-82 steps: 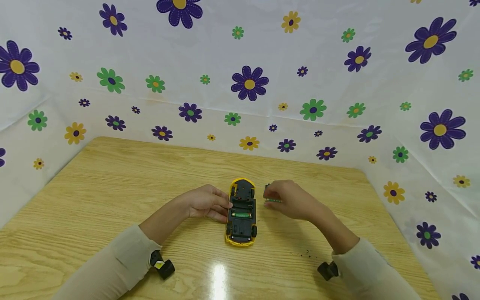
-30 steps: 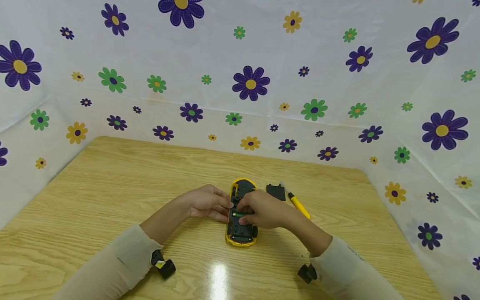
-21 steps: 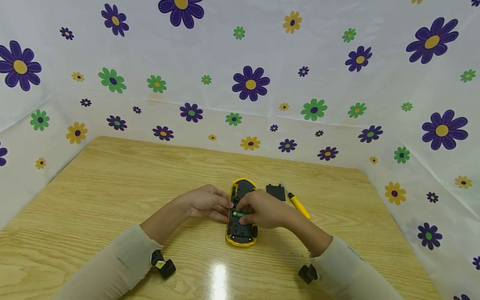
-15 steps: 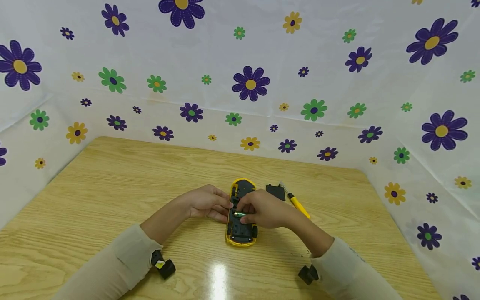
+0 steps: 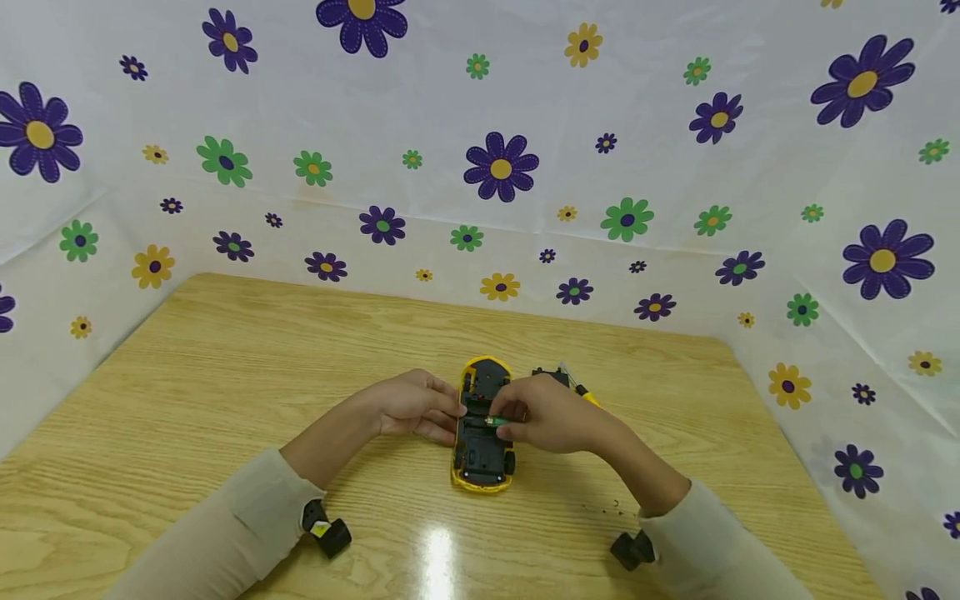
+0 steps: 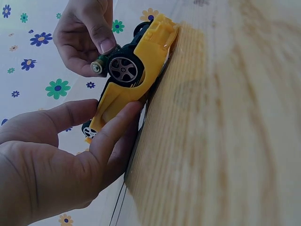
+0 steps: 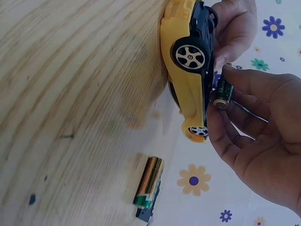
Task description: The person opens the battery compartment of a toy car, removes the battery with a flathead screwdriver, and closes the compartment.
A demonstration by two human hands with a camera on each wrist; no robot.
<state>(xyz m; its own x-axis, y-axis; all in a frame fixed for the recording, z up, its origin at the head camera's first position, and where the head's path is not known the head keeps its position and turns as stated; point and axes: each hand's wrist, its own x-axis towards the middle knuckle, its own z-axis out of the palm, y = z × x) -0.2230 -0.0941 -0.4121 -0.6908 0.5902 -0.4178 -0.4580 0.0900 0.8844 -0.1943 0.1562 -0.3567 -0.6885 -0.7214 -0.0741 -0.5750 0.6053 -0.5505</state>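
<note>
A yellow toy car (image 5: 483,462) lies wheels up on the table, its black underside and battery compartment (image 5: 472,410) showing. My left hand (image 5: 416,404) grips the car from the left, with thumb and fingers on either side of its edge in the left wrist view. Between thumb and fingers, my right hand (image 5: 555,415) pinches a green battery (image 5: 495,422) over the car's compartment. Seen from the right wrist, this battery (image 7: 223,94) is outside the car, close beside the underside. Another battery (image 7: 149,181), green and copper, lies on the table.
Behind my right hand are the black battery cover (image 5: 551,373) and a yellow-handled screwdriver (image 5: 591,400), both partly hidden. Small dark specks (image 5: 604,511) dot the wooden table (image 5: 300,333) near the right sleeve. A flowered sheet (image 5: 450,100) borders the back and sides.
My right hand first set one battery down at the right, then reached into the compartment. Now it has lifted the other battery out, slightly up and rightward. The left hand and car stay put.
</note>
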